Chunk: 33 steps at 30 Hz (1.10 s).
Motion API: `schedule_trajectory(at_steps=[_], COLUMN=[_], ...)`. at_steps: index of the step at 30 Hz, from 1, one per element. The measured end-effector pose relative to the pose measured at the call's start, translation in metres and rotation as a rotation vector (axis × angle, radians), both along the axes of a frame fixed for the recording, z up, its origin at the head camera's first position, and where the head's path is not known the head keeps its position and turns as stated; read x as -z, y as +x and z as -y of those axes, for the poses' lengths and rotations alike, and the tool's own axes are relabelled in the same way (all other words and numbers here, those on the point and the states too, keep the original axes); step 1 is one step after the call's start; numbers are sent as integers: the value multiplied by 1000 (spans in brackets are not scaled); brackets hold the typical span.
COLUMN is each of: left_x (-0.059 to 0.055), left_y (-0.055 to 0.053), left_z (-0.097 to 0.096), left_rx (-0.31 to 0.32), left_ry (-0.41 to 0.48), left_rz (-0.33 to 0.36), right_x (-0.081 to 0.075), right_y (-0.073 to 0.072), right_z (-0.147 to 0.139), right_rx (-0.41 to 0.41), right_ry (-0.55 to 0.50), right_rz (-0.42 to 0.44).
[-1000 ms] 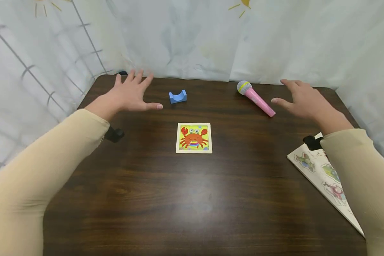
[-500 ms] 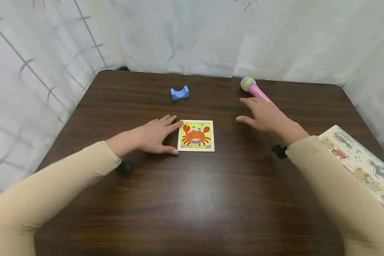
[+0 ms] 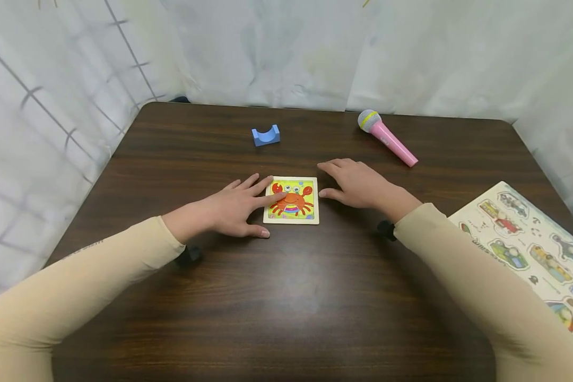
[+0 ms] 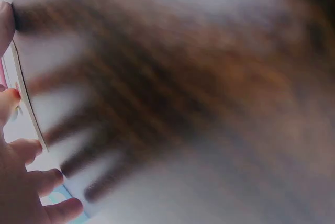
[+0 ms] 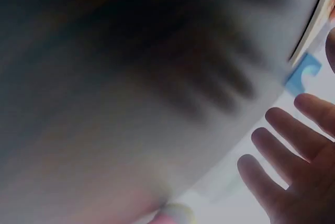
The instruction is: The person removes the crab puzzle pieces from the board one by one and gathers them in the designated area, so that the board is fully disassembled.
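A small square crab puzzle (image 3: 303, 216) with a pale wooden frame lies flat on the dark table, its red crab on a yellow ground. My left hand (image 3: 236, 209) is spread at its left side; the index finger reaches over the crab picture and another finger lies at the top left corner. The left thumb rests just below the frame's left corner. On the other side my right hand (image 3: 355, 185) has relaxed, straight fingers, with thumb and fingertips close to the frame's right edge. In the right wrist view the right hand's fingers (image 5: 293, 135) are extended and hold nothing.
A blue block with a curved notch (image 3: 266, 136) stands behind the puzzle. A pink toy microphone (image 3: 387, 138) lies at the back right. The right forearm partly covers a large white board with vehicle pictures (image 3: 530, 233). A white curtain (image 3: 305, 58) hangs behind the table (image 3: 277, 318).
Both hands have come down and inward from the table's far side to the crab puzzle. The left index finger now overlaps the picture, and the right hand has moved left, away from the microphone.
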<state>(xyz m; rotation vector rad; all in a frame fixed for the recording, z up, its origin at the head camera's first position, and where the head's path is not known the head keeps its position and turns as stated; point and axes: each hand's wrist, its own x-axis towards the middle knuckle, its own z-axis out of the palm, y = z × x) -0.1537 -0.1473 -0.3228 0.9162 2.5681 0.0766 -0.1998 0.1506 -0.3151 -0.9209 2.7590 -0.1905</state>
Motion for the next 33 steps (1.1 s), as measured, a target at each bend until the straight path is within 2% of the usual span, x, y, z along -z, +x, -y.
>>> schedule_trajectory(at_steps=[5, 12, 17, 22, 26, 33], left_x=[-2, -3, -3, -4, -5, -6], left_y=[1, 0, -1, -1, -2, -4], left_z=[-2, -2, -3, -3, -4, -5], left_rx=[-1, -6, 2, 0, 10, 20], left_ry=[-19, -18, -19, -32, -41, -63], left_rz=[11, 39, 50, 56, 44, 29], right_x=[3, 3, 3, 1, -2, -10], right_y=[-2, -4, -10, -14, -14, -15], right_z=[25, 55, 68, 75, 78, 79], right_rx=[-57, -153, -188, -223, -281, -455], right_ry=[18, -24, -38, 17, 105, 278], right_rz=[7, 37, 74, 53, 1, -238])
